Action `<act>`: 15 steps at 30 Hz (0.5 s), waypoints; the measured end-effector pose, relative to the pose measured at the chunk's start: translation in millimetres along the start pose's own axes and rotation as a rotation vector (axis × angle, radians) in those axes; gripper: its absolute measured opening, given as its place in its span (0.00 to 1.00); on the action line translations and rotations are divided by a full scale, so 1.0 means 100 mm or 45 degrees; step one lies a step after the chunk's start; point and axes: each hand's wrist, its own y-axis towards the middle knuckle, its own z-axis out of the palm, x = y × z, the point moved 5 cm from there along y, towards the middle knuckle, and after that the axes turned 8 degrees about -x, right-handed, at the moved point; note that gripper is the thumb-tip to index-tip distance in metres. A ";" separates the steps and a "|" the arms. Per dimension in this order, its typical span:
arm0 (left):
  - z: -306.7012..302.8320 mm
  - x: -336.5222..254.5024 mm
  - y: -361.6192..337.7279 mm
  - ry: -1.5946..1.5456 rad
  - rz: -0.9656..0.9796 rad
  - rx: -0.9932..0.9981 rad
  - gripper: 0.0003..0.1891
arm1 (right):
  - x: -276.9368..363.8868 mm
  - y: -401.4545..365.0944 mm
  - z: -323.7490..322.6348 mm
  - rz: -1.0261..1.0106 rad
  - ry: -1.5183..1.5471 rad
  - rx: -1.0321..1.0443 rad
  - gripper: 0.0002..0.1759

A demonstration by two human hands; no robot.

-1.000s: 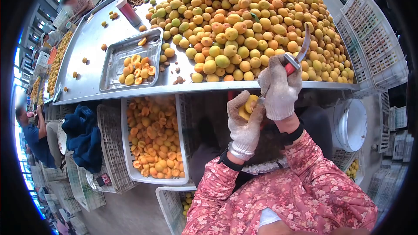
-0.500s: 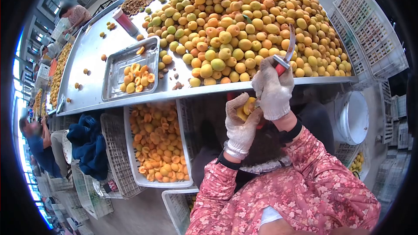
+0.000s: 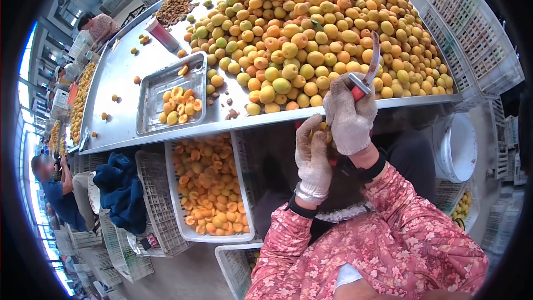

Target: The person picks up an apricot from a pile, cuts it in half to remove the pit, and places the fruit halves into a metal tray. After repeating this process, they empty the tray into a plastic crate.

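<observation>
My right hand (image 3: 350, 115), in a worn knit glove, is closed round the red handle of a curved knife (image 3: 374, 60). Its blade points up, away from me, in front of the apricot pile (image 3: 311, 39). Close beside it, my gloved left hand (image 3: 312, 162) curls round an apricot (image 3: 323, 126), mostly hidden by the fingers. Both hands meet just off the near edge of the metal table (image 3: 114, 119). On the table to the left, a steel tray (image 3: 149, 91) contains several apricot halves. Below it stands a white crate (image 3: 248, 228) full of halved apricots.
A red-and-silver cylinder (image 3: 162, 34) lies near a heap of pits (image 3: 180, 6). To the right are a white bucket (image 3: 456, 150) and stacked crates (image 3: 472, 28). A dark blue cloth (image 3: 119, 191) hangs over a crate at left. Other people (image 3: 61, 194) are on the left side.
My left hand has turned and closed in toward the right hand, so less of the apricot shows. The whole view has shifted slightly; the knife stays in my right hand.
</observation>
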 end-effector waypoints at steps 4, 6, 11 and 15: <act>-0.06 0.05 0.03 0.185 0.163 -0.065 0.15 | -0.18 0.11 -0.04 0.181 0.216 -0.029 0.06; -0.09 0.10 0.04 0.160 0.161 -0.094 0.15 | -0.38 0.19 -0.12 0.397 0.463 0.049 0.06; 0.00 0.12 0.05 0.185 0.089 0.052 0.17 | -0.19 0.11 -0.09 0.100 0.141 0.001 0.05; 0.04 0.05 0.00 0.164 0.106 0.140 0.18 | -0.05 0.07 -0.12 0.178 0.164 0.019 0.05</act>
